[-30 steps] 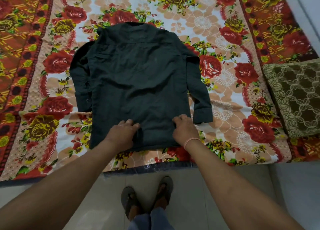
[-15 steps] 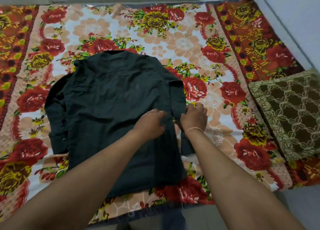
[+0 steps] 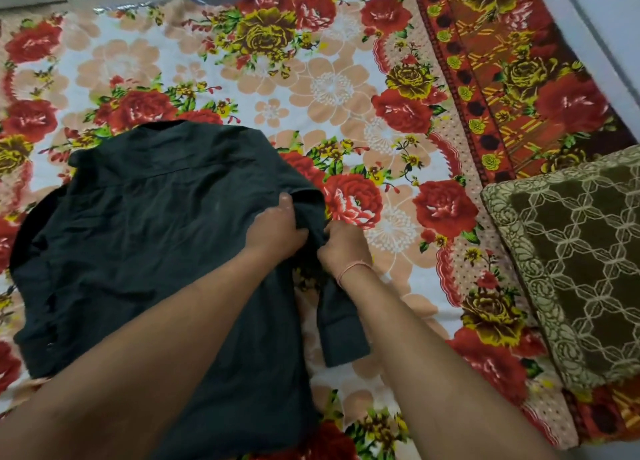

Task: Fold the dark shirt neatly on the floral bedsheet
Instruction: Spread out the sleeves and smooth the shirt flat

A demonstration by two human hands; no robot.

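Note:
The dark shirt [image 3: 145, 245] lies back up on the floral bedsheet [image 3: 332, 89], collar toward the far side. My left hand [image 3: 277, 229] presses on the shirt's right shoulder and pinches the fabric there. My right hand [image 3: 344, 246] grips the upper part of the right sleeve, which is bunched up between both hands. The sleeve's cuff end [image 3: 341, 335] trails toward me on the sheet, beside my right forearm. The left sleeve lies along the shirt's left edge, partly hidden by my left arm.
A brown patterned cushion [image 3: 575, 262] lies on the bed at the right. The bedsheet's red and orange border [image 3: 498, 79] runs along the right side. Pale floor or wall shows beyond the bed at the top and the upper right corner.
Both hands moved from the shirt's hem up to its right shoulder and took hold of the sleeve. The sleeve is now lifted and bunched. The view has shifted closer over the bed.

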